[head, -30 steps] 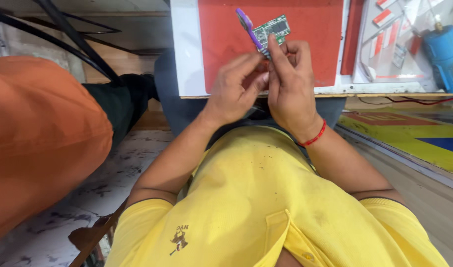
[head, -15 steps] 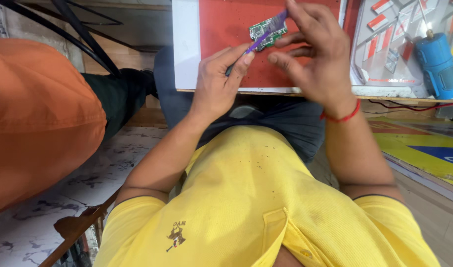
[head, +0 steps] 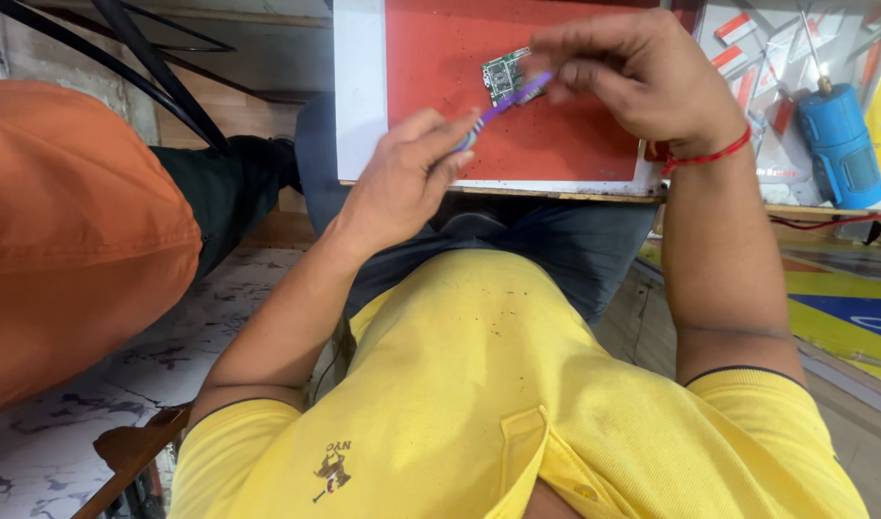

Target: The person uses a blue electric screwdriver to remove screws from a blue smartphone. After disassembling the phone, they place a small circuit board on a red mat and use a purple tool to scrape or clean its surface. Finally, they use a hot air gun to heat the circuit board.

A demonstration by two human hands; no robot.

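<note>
A small green circuit board (head: 502, 75) is pinched at its right edge by my right hand (head: 633, 77), just above the red mat (head: 440, 48). A thin purple tool (head: 506, 100) runs from my left hand (head: 402, 178) up to the board, its tip touching the board's lower edge. My left hand grips the tool's lower end at the mat's near edge. A red thread band circles my right wrist.
The red mat lies on a white bench (head: 359, 86). A blue cylindrical tool (head: 839, 144) and red-and-white small parts (head: 748, 58) sit at the right. A person in orange (head: 75, 231) sits close at my left. Black cables (head: 123, 58) cross the upper left.
Both hands have spread apart and moved up over the mat. The board went from between both hands to my right hand alone, and the purple tool now bridges the gap.
</note>
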